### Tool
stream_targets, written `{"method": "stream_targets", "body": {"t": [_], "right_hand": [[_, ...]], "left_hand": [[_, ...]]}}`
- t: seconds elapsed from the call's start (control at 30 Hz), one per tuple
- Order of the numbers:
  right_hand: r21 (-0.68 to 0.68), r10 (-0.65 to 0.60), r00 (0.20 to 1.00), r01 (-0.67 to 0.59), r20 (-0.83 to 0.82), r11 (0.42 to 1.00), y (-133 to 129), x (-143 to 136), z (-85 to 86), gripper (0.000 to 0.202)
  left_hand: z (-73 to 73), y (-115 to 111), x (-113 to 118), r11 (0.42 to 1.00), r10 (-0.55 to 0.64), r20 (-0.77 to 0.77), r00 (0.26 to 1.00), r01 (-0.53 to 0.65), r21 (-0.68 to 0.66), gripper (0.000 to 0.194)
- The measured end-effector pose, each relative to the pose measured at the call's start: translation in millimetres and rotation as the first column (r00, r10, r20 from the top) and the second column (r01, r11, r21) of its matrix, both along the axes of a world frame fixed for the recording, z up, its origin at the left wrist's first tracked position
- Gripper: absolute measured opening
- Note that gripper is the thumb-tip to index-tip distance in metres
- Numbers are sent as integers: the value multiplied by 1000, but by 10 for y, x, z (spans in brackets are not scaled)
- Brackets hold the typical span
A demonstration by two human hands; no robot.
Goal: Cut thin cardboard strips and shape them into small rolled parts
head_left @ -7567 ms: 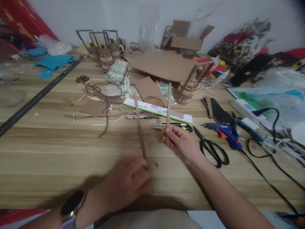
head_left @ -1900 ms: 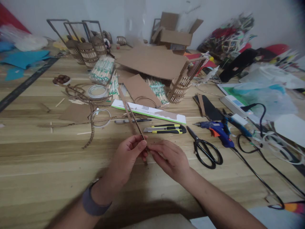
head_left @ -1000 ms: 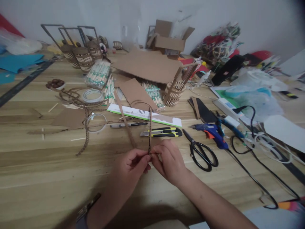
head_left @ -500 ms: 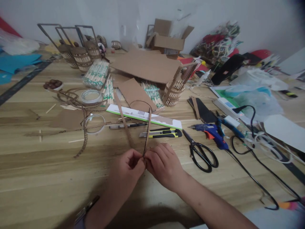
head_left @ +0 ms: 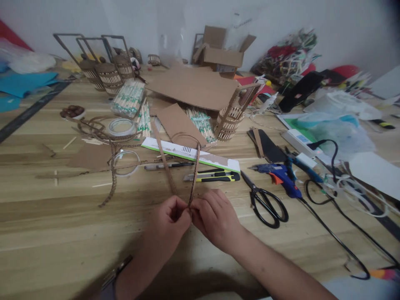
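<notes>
My left hand [head_left: 171,218] and my right hand [head_left: 215,218] meet at the front middle of the table, both closed. Pinched between their fingertips is a thin brown cardboard strip [head_left: 195,175], its corrugated edge showing. From the fingers it rises away from me and curves over at its far end; the part inside the fingers is hidden. Another flat cardboard strip [head_left: 164,158] slants down toward my left hand, and I cannot tell whether it joins the held one. Beyond the hands lie a yellow and black utility knife [head_left: 215,175], a pen [head_left: 168,165] and a white-and-green strip [head_left: 187,151].
Black scissors [head_left: 265,200] and a blue glue gun [head_left: 279,175] with cables lie at right. A small slatted bucket [head_left: 229,124] stands beyond the knife. Tape rolls [head_left: 121,126] and a braided cord [head_left: 111,179] are at left. Cardboard sheets [head_left: 193,85] cover the back.
The whole view has shifted slightly, with the table's things appearing a little further right and down. Both hands keep the same pinch on the cardboard strip.
</notes>
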State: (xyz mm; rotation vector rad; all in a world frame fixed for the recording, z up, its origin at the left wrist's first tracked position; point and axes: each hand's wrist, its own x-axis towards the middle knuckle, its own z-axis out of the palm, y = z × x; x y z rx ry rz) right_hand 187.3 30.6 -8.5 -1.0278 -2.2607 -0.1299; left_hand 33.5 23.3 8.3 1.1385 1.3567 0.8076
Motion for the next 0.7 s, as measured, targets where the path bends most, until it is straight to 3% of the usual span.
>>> {"method": "stream_targets", "body": {"t": [0.2, 0.3, 0.43, 0.5, 0.6, 0.7], "right_hand": [[-35, -1, 999, 0, -49, 999, -2, -29, 23, 17], [-174, 12, 988, -39, -152, 984, 1, -13, 45, 15], [-416, -24, 952, -110, -304, 903, 5, 26, 77, 13], [-475, -53, 930, -136, -364, 869, 6, 39, 85, 13], [-449, -62, 915, -136, -398, 883, 9, 49, 82, 14], [-296, -19, 928, -99, -373, 950, 13, 60, 80, 7]], "left_hand": [[-20, -7, 5, 1000, 10, 1, 1000, -10, -4, 13], [-15, -7, 4, 1000, 2, 15, 1000, -2, 7, 13], [2, -5, -11, 999, -17, 21, 1000, 16, 46, 11], [6, -4, -19, 998, -28, 31, 999, 26, 56, 11], [0, -8, -25, 997, -32, 32, 999, 30, 76, 12], [-13, -14, -28, 992, -26, -2, 1000, 26, 123, 12]]}}
